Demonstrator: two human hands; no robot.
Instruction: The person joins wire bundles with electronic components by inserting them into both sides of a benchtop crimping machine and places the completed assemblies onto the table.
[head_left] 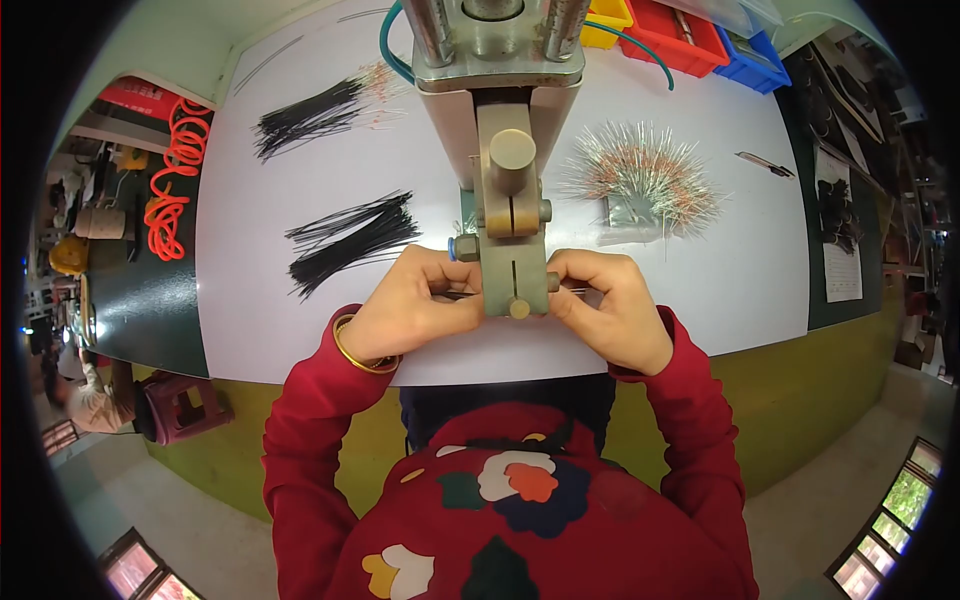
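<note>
A metal bench press (515, 220) stands in front of me, and its head hides the spot between my hands. On its left side my left hand (425, 305) is closed, thumb against fingers, on a thin black wire (455, 295). My right hand (615, 310) pinches close to the press's right side; a thin thing shows at its fingertips, too small to name. Left of the press lies a bundle of black wires (350, 240). To the right, a fanned pile of small components with silvery leads (645, 180) rests on the white tabletop (740, 270).
Another bundle of black wires (310, 115), with orange-tipped leads, lies at the back left. A pen (767, 164) is at the right. Yellow, red (680, 35) and blue bins line the back. An orange coiled hose (170, 190) hangs at the left edge.
</note>
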